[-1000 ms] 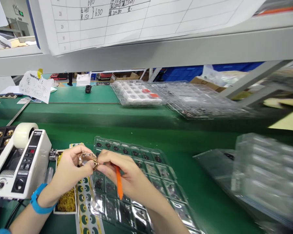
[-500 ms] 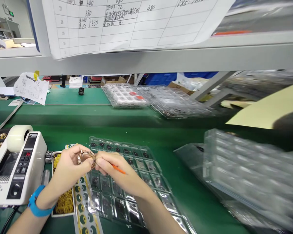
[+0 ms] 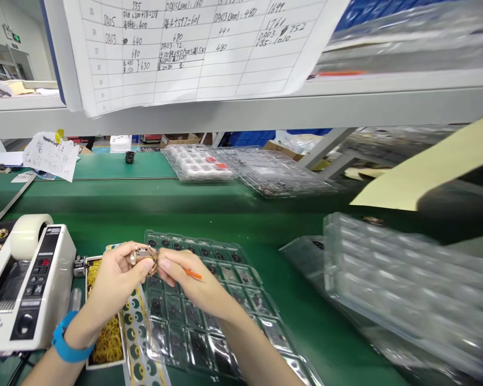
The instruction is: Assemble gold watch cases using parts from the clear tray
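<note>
My left hand [image 3: 121, 276], with a blue band at its wrist, pinches a small gold-coloured ring-shaped part [image 3: 149, 258]. Close against it on the right, my right hand [image 3: 189, 273] grips a thin orange-handled tool [image 3: 194, 275]; its tip is hidden by the fingers at the ring. Both hands are over the left part of a clear compartment tray [image 3: 241, 273] holding small dark parts. Beneath my left hand lie a box of yellow rings [image 3: 108, 343] and a sheet of round stickers [image 3: 134, 332].
A white tape dispenser [image 3: 44, 289] stands at the left. Clear trays [image 3: 386, 279] are stacked at the right, below a yellow sheet [image 3: 410, 179]. More trays [image 3: 201, 161] rest at the back. Handwritten paper [image 3: 185, 59] hangs from the shelf above.
The camera view has shifted slightly, showing more of the handwritten paper. Both hands keep their hold on the ring and the tool, with little visible movement.
</note>
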